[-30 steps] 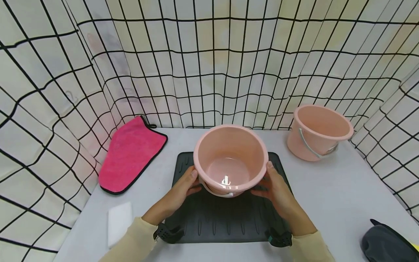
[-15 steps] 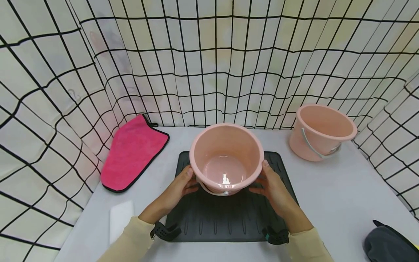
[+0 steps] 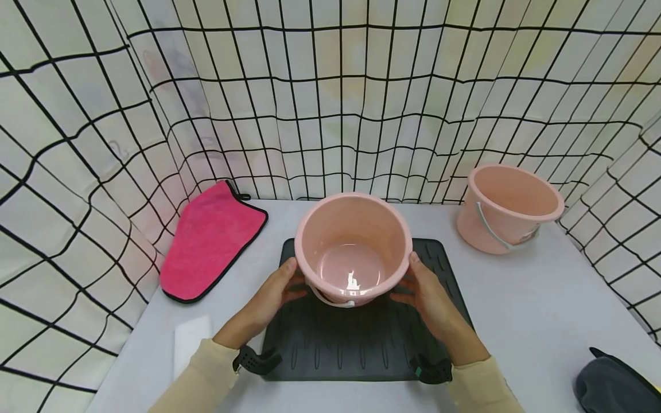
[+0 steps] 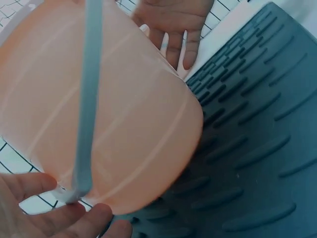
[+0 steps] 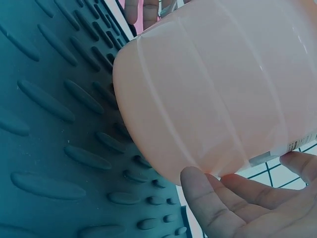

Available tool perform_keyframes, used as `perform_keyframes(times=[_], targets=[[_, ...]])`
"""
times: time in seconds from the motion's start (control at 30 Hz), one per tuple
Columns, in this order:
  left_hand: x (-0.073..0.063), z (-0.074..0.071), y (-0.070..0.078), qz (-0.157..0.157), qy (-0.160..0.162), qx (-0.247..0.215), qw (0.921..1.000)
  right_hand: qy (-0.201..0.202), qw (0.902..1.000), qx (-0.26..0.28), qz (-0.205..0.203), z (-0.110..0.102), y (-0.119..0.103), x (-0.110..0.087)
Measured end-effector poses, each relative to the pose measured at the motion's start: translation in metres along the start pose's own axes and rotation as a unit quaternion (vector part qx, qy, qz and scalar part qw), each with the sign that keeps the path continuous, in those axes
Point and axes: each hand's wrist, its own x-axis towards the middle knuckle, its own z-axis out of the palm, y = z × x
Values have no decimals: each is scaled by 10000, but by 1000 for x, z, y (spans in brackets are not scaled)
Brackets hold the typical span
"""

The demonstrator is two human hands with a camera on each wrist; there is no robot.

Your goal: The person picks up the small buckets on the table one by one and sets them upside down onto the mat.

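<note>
A pale pink bucket [image 3: 353, 223] is held between both hands over a dark ribbed mat [image 3: 351, 350]. Its mouth faces up toward the head camera, and its inside shows nothing but a glossy bottom. The left hand [image 3: 271, 295] grips its left side, thumb near the rim and fingers lower down. On the opposite side, the right hand [image 3: 430, 295] holds it in the same way. The white handle [image 4: 89, 99] hangs down along the bucket's near side. Ridges of the mat [image 5: 54, 99] show close to the bucket's base; I cannot tell whether they touch.
A second pink bucket [image 3: 508, 209] stands at the back right. A bright pink cloth [image 3: 212, 241] with black edging lies at the left. Nearer are a white flat object [image 3: 191, 344] and, lower right, a dark object [image 3: 614, 384]. Black netting [image 3: 341, 117] encloses the white table [image 3: 527, 321].
The bucket and both hands have shifted slightly to the left over the mat. The head view has drifted a little. Both hands keep their hold.
</note>
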Motion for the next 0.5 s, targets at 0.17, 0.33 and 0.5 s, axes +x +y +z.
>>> perform_keyframes(times=[0.17,0.33,0.5], targets=[[3,1,3,-322,343,-151,9988,-161,9997,30,-189,1,3,0],[5,-1,5,-445,443,-392,9973,-404,9982,225,-373,-1,5,-1],[3,-2,8,-401,571,-667,9953,-443,9962,626,-417,0,2,0]])
